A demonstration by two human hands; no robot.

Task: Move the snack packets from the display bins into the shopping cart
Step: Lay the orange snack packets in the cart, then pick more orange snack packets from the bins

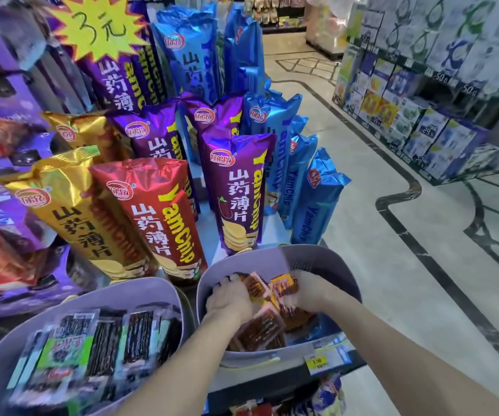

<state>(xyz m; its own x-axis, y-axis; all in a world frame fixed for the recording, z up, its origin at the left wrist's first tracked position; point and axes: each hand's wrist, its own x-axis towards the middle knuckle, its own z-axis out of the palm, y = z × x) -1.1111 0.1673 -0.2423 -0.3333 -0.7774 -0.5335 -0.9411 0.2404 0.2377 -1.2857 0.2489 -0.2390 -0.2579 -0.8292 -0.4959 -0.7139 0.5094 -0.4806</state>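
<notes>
Supermarket aisle, tiled floor (362, 235). At 11 o'clock: "YamChip" bags (158, 211) below "3元" sign (98, 25). At 6 o'clock: grey bin (326, 261) with "3.00" tag (316, 361), holding orange snack packets (260, 328), gripped in curled fingers of left hand (227, 300) and right hand (305, 292).

On my feed the right-hand display bin (326, 259) is a pale lavender-grey tub with a rounded rim and a perforated patch on its far wall. It holds a loose heap of small orange packets (260, 328), flat with dark printing, lying at all angles over one another (the print is too blurred for me to read). The left hand (230, 300) and right hand (308, 294) are both sunk into the heap, fingers curled round packets near the top. Just beside it on the left I see a second bin (158, 288) of the same colour, filled with longer clear-fronted packets (104, 340) showing dark sticks, some green-labelled, lying flat and overlapping.
</notes>
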